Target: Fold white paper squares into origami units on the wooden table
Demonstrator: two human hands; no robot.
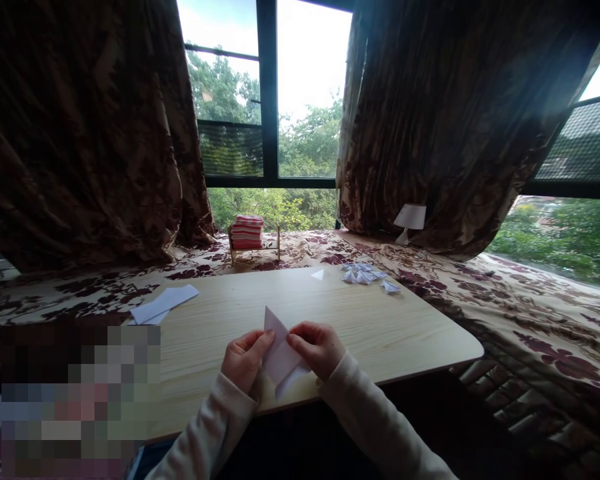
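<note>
A folded white paper (pixel 279 353) with a point sticking up is held over the near edge of the light wooden table (pixel 380 327). My left hand (pixel 243 360) pinches its left side with curled fingers. My right hand (pixel 317 347) grips its right side, fingers closed on the fold. Both wear cream sleeves.
White paper sheets (pixel 164 303) lie at the table's left far corner. Several small folded paper pieces (pixel 367 275) sit at the far right edge, with one small scrap (pixel 319 274) beside them. A striped stack on a tiny wooden stand (pixel 247 233) and a small white lamp (pixel 410 220) stand by the window. Floral bedding surrounds the table.
</note>
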